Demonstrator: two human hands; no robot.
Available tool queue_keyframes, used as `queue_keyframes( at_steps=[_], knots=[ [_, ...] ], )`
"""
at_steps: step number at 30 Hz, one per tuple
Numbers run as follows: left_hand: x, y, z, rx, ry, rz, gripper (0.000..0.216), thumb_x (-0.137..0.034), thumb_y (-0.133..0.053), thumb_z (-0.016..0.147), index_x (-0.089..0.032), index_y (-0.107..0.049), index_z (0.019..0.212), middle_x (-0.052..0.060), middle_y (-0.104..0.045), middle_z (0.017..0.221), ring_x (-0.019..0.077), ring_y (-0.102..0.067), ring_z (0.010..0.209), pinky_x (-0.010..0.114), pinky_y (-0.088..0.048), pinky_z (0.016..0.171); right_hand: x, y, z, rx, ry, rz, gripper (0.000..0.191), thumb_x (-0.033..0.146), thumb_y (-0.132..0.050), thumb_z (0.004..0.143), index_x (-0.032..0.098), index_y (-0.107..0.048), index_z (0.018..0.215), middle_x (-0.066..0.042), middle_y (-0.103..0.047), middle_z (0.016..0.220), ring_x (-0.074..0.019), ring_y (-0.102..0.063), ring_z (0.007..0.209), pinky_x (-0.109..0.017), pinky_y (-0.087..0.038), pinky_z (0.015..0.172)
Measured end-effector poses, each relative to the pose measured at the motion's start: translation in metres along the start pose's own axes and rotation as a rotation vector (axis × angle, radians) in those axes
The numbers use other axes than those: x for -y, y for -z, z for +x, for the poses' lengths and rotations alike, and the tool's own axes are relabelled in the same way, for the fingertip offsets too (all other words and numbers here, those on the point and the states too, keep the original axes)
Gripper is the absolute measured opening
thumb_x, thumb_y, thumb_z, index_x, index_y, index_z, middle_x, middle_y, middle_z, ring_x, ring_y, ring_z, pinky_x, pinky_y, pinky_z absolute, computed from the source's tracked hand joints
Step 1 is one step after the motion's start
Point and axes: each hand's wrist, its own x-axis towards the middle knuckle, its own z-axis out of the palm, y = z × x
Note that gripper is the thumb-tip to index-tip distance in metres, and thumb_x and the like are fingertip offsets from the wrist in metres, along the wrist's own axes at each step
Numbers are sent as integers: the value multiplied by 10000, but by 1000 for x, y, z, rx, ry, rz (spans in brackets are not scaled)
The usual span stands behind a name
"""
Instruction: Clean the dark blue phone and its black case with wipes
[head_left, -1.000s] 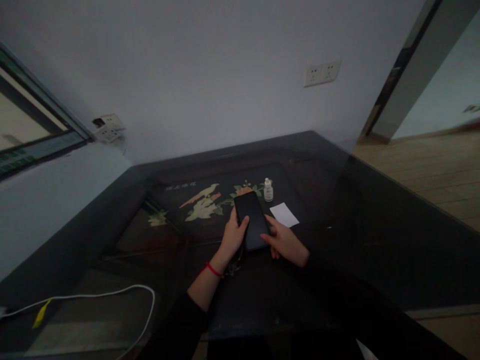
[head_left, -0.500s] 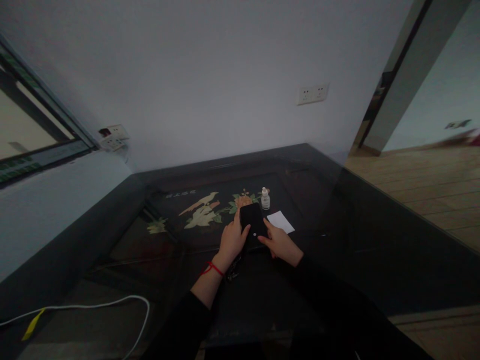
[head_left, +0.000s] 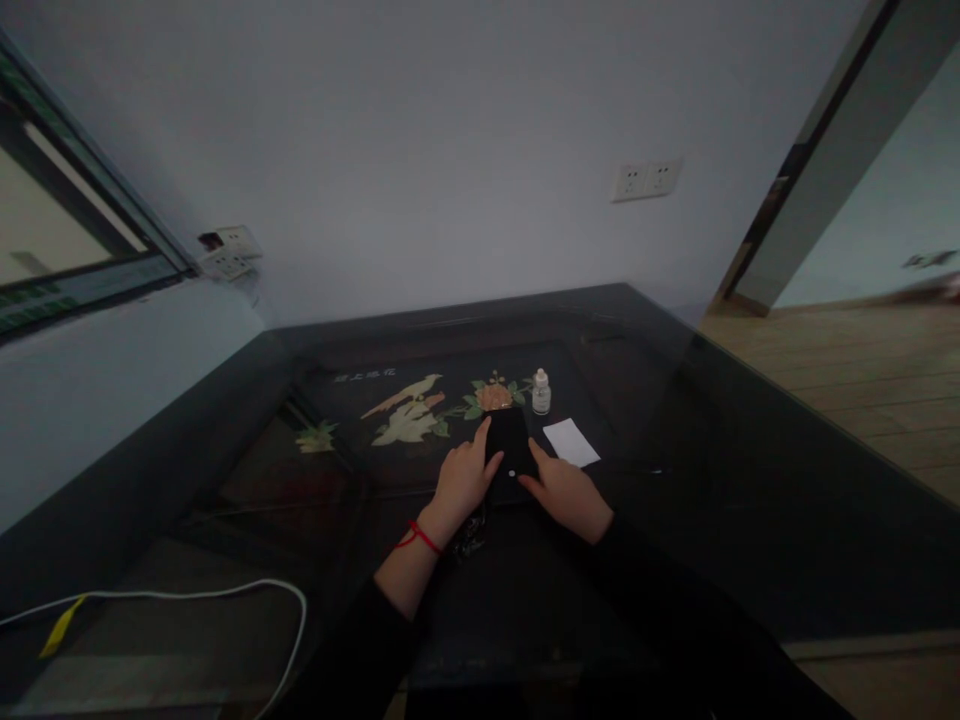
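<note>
Tipped flatter than a second ago, the black phone (head_left: 510, 438) sits between the left hand (head_left: 461, 478) and right hand (head_left: 568, 492), both gripping its sides over a glossy dark desk (head_left: 750, 470) decorated with a bird and flowers. White paper (head_left: 571, 442) and an upright bottle (head_left: 541, 394) stay nearby; beyond, pale wall (head_left: 435, 190), window (head_left: 45, 215), wooden floor (head_left: 825, 370).
</note>
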Motion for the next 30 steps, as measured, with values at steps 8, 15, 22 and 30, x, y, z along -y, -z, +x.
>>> queue_keyframes(
  at_steps=[8,15,22,30],
  knots=[
    [5,2,0,6,12,-10,586,-409,-411,950,-164,-300,1470,113,-704,989,225,-669,929,304,-460,817,-10,11,11,-3,115,118,545,273,-549,894,99,-455,1403,-61,-713,739,-186,-682,639,-265,-494,623],
    [13,7,4,10,96,-13,520,-315,-322,976,-132,-330,1462,155,-716,999,245,-692,905,335,-483,796,-81,48,29,-331,23,123,385,260,-486,874,109,-616,1204,-102,-641,864,-220,-615,772,-348,-485,715],
    [15,9,5,38,99,-58,469,-279,-346,972,-138,-437,1410,154,-697,1141,228,-677,1024,317,-482,876,-78,19,26,-314,117,98,509,263,-646,796,227,-573,1299,-94,-555,1102,-203,-606,844,-362,-485,824],
    [13,4,5,8,75,-105,439,-265,-385,960,-152,-481,1373,135,-700,1146,227,-677,1023,313,-490,871,-60,15,24,-341,201,185,409,236,-664,783,229,-646,1192,-70,-569,1090,-168,-602,790,-323,-499,792]
  ],
)
